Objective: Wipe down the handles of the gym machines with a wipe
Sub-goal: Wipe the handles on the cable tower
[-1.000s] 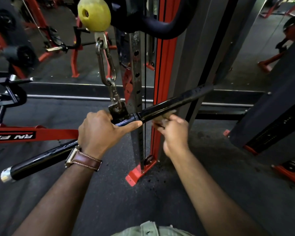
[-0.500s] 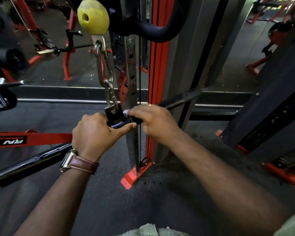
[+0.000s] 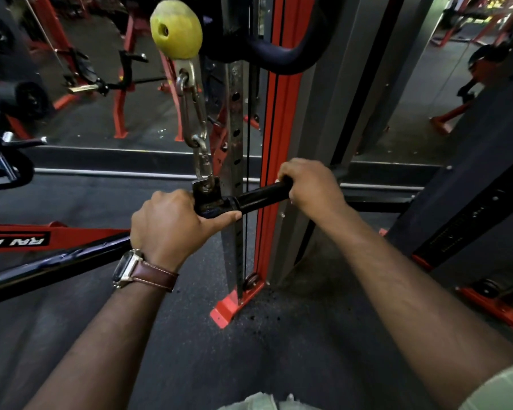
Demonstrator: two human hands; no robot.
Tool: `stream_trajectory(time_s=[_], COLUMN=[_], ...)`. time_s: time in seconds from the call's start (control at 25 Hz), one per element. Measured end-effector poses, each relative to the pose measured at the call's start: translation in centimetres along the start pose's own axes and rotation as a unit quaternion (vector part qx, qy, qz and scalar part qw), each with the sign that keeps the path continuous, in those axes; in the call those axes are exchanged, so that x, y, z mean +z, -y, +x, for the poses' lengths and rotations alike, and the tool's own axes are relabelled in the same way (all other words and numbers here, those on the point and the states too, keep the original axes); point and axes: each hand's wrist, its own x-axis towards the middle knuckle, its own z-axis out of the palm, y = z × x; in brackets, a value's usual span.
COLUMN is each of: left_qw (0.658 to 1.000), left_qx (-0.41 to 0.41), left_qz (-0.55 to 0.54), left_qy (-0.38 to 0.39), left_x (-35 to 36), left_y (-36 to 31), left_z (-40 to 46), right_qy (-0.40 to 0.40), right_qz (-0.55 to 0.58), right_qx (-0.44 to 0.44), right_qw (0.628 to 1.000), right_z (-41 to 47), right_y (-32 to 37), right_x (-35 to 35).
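Observation:
A long black cable bar [image 3: 261, 196] hangs level from a metal carabiner chain [image 3: 194, 113] under a yellow stopper ball [image 3: 175, 31]. My left hand [image 3: 172, 223], with a brown-strapped watch, grips the bar just left of its centre swivel, thumb stretched under it. My right hand [image 3: 311, 184] is wrapped over the bar's right half. A pale sliver of the wipe [image 3: 277, 181] shows at my fingers; the rest of the wipe is hidden inside my grip. The bar's right end is hidden behind that hand.
The bar's left end [image 3: 42, 273] reaches toward a red machine frame [image 3: 71, 235]. A red and grey upright [image 3: 274, 143] with a perforated steel post stands right behind the bar. A dark padded machine [image 3: 471, 202] is at the right. Black rubber floor lies below.
My right hand came up from under the bar, closed round it beside the swivel, then slid rightward along it. My left hand has kept its grip.

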Motion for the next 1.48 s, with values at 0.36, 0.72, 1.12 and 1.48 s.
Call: stream_trajectory(time_s=[0.36, 0.72, 1.12, 1.48], left_qw=[0.926, 0.956, 0.968, 0.977], left_qx=[0.235, 0.271, 0.243, 0.211], left_qz=[-0.049, 0.049, 0.028, 0.013], left_qy=[-0.293, -0.098, -0.059, -0.031], left_x=[3.5, 4.5, 5.4, 4.3], left_y=[-0.3, -5.7, -4.7, -5.6], left_z=[-1.3, 0.1, 0.1, -0.4], right_qy=[-0.047, -0.205, -0.350, -0.417], right_qz=[0.120, 0.179, 0.146, 0.170], right_qx=[-0.091, -0.025, 0.037, 0.134], right_qw=[0.987, 0.962, 0.925, 0.883], right_z=[-1.5, -3.1, -3.7, -4.8], right_y=[1.1, -2.1, -5.4, -4.0], right_x=[2.3, 2.2, 1.8, 3.2])
